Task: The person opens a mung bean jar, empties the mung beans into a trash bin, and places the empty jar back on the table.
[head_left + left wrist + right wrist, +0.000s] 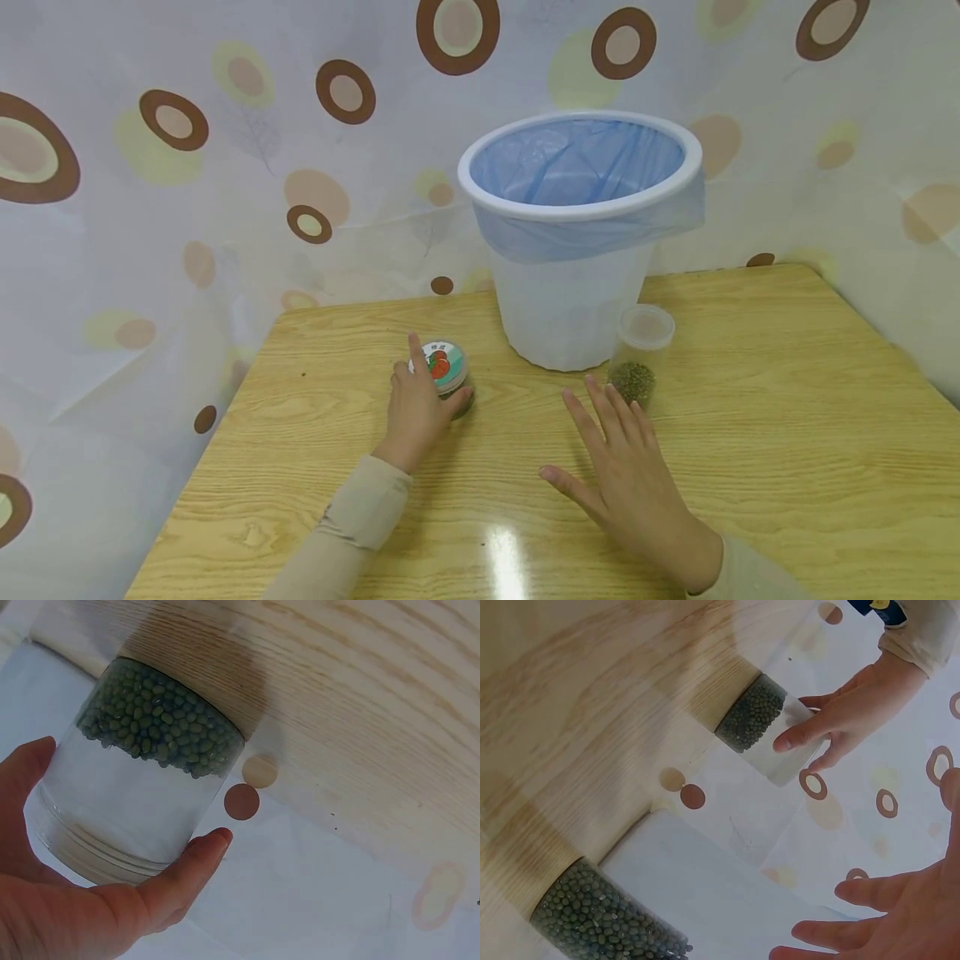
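A clear jar (459, 400) stands upright on the table, its lid (444, 364) printed with red tomatoes. Green mung beans (150, 720) fill its lower part. My left hand (418, 412) holds this jar, thumb on one side and fingers on the other; the right wrist view shows the thumb lying across the jar wall. A second clear jar (636, 354) with a translucent lid stands farther right, also partly filled with mung beans (592, 915). My right hand (637, 492) is spread with straight fingers just in front of it; contact is not plain.
Behind the jars stands a white bin (570, 300) lined with a blue bag (577, 162). The wooden table (780, 400) reaches back to a patterned wall covering (247, 208).
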`<state>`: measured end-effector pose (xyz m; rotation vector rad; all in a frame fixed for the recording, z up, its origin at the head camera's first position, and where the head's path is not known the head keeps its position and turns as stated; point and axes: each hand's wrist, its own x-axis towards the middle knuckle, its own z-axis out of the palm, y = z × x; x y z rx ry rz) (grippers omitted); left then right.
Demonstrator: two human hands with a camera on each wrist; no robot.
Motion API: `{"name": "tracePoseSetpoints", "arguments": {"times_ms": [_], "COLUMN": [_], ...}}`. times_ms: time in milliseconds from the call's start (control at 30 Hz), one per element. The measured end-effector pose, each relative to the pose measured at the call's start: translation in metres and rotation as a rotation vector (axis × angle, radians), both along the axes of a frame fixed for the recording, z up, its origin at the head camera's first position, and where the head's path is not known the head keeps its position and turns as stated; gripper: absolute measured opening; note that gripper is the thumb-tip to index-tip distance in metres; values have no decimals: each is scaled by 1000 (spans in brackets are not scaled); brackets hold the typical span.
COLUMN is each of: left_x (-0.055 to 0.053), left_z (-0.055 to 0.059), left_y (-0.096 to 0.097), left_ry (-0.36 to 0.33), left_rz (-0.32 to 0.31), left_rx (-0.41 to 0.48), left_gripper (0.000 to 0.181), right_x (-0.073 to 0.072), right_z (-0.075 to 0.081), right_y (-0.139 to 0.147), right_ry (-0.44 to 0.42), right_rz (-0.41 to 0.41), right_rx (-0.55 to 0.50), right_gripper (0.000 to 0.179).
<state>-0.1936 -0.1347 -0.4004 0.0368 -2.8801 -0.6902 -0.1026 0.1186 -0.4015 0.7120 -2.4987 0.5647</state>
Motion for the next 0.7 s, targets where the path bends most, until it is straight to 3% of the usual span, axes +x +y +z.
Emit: {"name": "tracePoseSetpoints", "arguments": {"times_ms": [400, 700], "left_x": [0, 0], "left_z": [7, 9], "left_y": [1, 1], "left_ry": [-46, -3], "left_rz": [23, 9], "left_rx": [99, 110], "left_gripper": [108, 92], "right_x": [0, -1], "right_z": [2, 3], "right_y": [0, 0], "right_ry": [-33, -13], "right_rz": [-5, -9], "right_rx": [12, 34], "right_gripper": [82, 83]}}
